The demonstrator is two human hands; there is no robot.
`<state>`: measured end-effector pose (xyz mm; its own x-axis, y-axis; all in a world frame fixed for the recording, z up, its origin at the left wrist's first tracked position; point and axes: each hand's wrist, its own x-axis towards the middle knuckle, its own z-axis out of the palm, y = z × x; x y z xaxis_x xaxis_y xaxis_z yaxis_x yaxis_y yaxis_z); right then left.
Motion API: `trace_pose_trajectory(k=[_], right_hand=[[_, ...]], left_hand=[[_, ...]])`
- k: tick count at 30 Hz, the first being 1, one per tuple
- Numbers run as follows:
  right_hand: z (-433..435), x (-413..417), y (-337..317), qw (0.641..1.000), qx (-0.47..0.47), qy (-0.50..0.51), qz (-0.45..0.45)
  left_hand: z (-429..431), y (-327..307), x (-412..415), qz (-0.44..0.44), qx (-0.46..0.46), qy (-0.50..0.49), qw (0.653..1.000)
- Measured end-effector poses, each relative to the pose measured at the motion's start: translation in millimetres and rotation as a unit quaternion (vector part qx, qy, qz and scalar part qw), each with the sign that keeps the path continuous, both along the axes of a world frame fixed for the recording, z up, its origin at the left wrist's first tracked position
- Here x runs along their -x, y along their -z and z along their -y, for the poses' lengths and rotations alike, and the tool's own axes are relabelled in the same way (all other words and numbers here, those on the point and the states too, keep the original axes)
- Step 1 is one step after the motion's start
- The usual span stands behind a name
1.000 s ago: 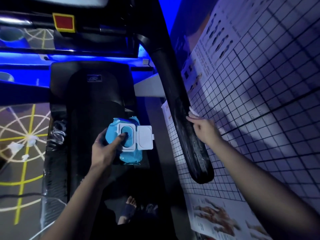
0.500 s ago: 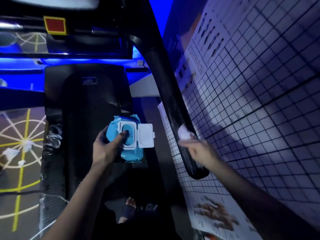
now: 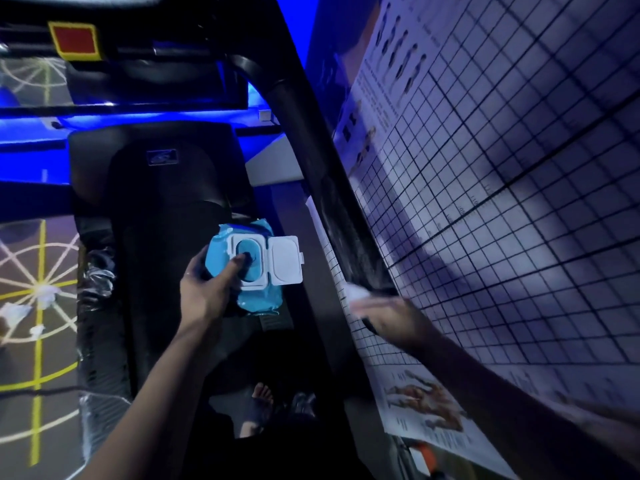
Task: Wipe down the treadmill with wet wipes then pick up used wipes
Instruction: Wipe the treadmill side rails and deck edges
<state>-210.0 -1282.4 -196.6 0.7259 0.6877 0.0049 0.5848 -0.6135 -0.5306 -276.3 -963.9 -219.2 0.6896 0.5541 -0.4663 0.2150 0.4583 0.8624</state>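
My left hand (image 3: 207, 292) grips a blue pack of wet wipes (image 3: 247, 268) above the treadmill belt (image 3: 166, 216), thumb on the opening, its white lid flipped open to the right. My right hand (image 3: 391, 315), blurred by motion, holds a white wipe (image 3: 356, 292) against the lower end of the black right handrail (image 3: 332, 174). The rail shows wet streaks above the hand.
Several crumpled used wipes (image 3: 31, 306) lie on the patterned floor at the left. A gridded wall with posters (image 3: 485, 168) stands close on the right. The treadmill console with a red and yellow tag (image 3: 74, 39) is at the top. My feet (image 3: 263, 407) stand on the belt.
My right hand slid the wipe down the handrail toward its lower end. The left hand kept hold of the pack, nearly still.
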Motion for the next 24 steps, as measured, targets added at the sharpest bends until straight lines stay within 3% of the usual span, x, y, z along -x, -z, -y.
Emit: trace_pose_trajectory(k=[2, 5, 6, 9, 12, 16, 21, 24], right_hand=[[20, 22, -6, 0.999, -0.02, 0.039, -0.024], [23, -10, -14, 0.97, -0.068, 0.234, 0.021], [17, -28, -15, 0.964, -0.063, 0.256, 0.04], [3, -46, -6, 0.972, -0.03, 0.232, 0.03], [23, -7, 3, 0.987, -0.005, 0.149, 0.056], [56, 28, -6, 0.996, -0.045, 0.042, 0.062], [23, -18, -13, 0.967, -0.086, 0.235, 0.044], [11, -5, 4, 0.986, -0.043, 0.153, 0.055]], left_hand=[[3, 1, -1, 0.01, 0.008, 0.003, 1.0], [10, 4, -1, 0.009, 0.006, 0.008, 1.0], [12, 5, -1, 0.007, 0.005, 0.008, 1.0], [20, 4, 0, -0.014, -0.003, 0.012, 1.0], [28, 2, -2, -0.006, 0.01, 0.008, 1.0], [31, -1, -2, 0.003, 0.012, 0.003, 1.0], [28, -4, 3, -0.01, -0.001, 0.0, 1.0], [25, -6, 5, -0.006, -0.012, 0.011, 1.0]])
